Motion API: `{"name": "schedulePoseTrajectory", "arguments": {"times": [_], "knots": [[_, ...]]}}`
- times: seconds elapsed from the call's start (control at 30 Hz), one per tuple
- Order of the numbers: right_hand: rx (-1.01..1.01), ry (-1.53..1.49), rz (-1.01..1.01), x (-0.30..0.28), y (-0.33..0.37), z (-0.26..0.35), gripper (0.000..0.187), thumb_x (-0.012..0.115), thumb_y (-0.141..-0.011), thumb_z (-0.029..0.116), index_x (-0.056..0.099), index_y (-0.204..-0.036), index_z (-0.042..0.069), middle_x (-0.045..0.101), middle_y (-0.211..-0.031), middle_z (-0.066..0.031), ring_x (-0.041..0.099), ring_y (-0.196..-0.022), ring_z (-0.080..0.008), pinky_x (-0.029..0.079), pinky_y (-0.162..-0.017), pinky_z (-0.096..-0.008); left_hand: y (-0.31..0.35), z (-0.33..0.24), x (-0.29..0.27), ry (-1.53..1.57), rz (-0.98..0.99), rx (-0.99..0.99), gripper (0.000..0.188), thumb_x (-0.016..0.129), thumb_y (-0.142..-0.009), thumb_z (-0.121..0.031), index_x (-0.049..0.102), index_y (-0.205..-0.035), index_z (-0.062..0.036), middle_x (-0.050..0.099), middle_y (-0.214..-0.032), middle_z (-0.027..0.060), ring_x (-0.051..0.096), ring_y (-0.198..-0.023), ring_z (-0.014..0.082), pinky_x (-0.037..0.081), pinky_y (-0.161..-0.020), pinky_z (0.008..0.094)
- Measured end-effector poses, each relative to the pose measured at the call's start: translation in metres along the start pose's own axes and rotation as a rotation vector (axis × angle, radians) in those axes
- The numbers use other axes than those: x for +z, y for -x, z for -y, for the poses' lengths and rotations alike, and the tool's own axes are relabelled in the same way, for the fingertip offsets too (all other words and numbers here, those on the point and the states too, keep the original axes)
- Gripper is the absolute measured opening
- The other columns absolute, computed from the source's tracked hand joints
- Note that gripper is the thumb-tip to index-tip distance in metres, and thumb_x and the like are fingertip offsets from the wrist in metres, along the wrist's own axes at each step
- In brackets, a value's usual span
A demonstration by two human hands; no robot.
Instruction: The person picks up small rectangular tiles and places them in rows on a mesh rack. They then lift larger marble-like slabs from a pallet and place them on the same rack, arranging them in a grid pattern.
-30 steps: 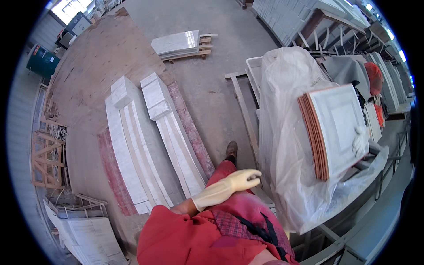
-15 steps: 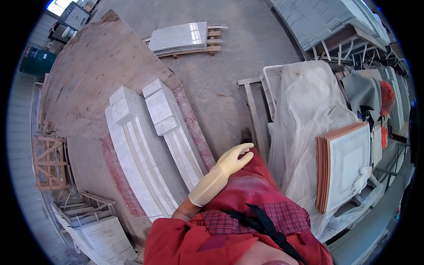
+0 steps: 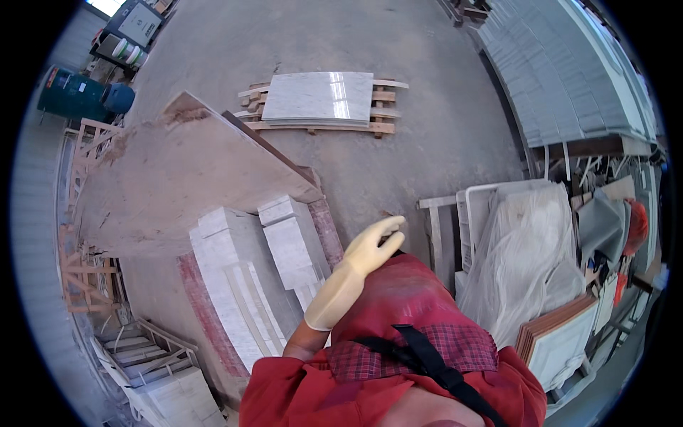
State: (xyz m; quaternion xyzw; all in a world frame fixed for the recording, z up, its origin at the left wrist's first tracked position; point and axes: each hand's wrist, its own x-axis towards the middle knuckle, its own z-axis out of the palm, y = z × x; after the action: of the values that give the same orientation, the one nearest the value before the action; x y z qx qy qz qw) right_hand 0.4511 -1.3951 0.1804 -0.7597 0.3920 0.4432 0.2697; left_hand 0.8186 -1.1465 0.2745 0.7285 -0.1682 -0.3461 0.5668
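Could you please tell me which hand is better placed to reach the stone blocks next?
Probably the left hand: it looks empty and shows beside the stone blocks; the right hand is out of view.

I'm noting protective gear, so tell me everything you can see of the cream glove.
The cream glove looks smooth and rubbery. It covers the left hand, its long cuff ending on the bare forearm. It slants up and rightward, fingers bent, thumb apart, no held object visible. Red clothing lies beside it; contact there is unclear.
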Motion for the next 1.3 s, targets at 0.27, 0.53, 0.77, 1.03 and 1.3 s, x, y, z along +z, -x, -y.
{"name": "schedulePoseTrajectory", "arguments": {"times": [0.27,0.53,0.77,1.03,1.3], "knots": [[-0.143,-0.085,-0.052,-0.136,-0.131,0.136,0.056,0.068,-0.097,0.033,0.062,-0.147,0.008,0.074,-0.121,-0.0189,0.069,-0.115,-0.0346,0.054,-0.101,-0.0396,-0.079,0.044,-0.133,0.412,-0.33,-0.153,0.048,0.07,-0.103,-0.026,0.062,-0.147,-0.007,0.072,-0.132,0.0143,0.067,-0.124,0.0204,0.049,-0.11,0.0348],[-0.349,-0.343,-0.079,-0.256,-0.221,0.316,0.062,0.068,-0.098,0.036,0.059,-0.149,0.002,0.068,-0.14,-0.0227,0.064,-0.132,-0.0341,0.05,-0.109,-0.0407,-0.196,-0.018,-0.224,0.159,-0.23,-0.175,0.047,0.071,-0.102,-0.031,0.064,-0.144,-0.0105,0.074,-0.118,0.0094,0.07,-0.108,0.0168,0.054,-0.1,0.0328],[-0.219,-0.425,-0.08,-0.318,-0.236,0.367,0.059,0.07,-0.097,0.032,0.06,-0.149,0.005,0.073,-0.112,-0.0138,0.065,-0.097,-0.0205,0.052,-0.085,-0.0347,-0.274,-0.053,-0.269,0.142,-0.227,-0.19,0.045,0.069,-0.103,-0.03,0.066,-0.144,-0.0114,0.075,-0.123,0.0114,0.071,-0.112,0.0172,0.054,-0.101,0.0326],[-0.214,-0.266,-0.056,-0.404,-0.29,0.364,0.067,0.068,-0.096,0.038,0.057,-0.15,-0.001,0.069,-0.138,-0.0263,0.067,-0.129,-0.0326,0.051,-0.106,-0.0389,-0.361,-0.051,-0.264,0.166,-0.25,-0.313,0.047,0.069,-0.1,-0.037,0.067,-0.142,-0.0146,0.076,-0.121,0.0114,0.072,-0.114,0.0221,0.053,-0.103,0.0363],[-0.22,-0.541,0.021,-0.558,-0.377,0.347,0.062,0.066,-0.101,0.029,0.052,-0.152,-0.004,0.07,-0.136,-0.0234,0.068,-0.124,-0.0294,0.052,-0.107,-0.0397,-0.536,-0.083,-0.192,0.144,-0.296,-0.291,0.048,0.071,-0.101,-0.035,0.066,-0.144,-0.0138,0.075,-0.127,0.0126,0.07,-0.118,0.0226,0.053,-0.104,0.0366]]}}
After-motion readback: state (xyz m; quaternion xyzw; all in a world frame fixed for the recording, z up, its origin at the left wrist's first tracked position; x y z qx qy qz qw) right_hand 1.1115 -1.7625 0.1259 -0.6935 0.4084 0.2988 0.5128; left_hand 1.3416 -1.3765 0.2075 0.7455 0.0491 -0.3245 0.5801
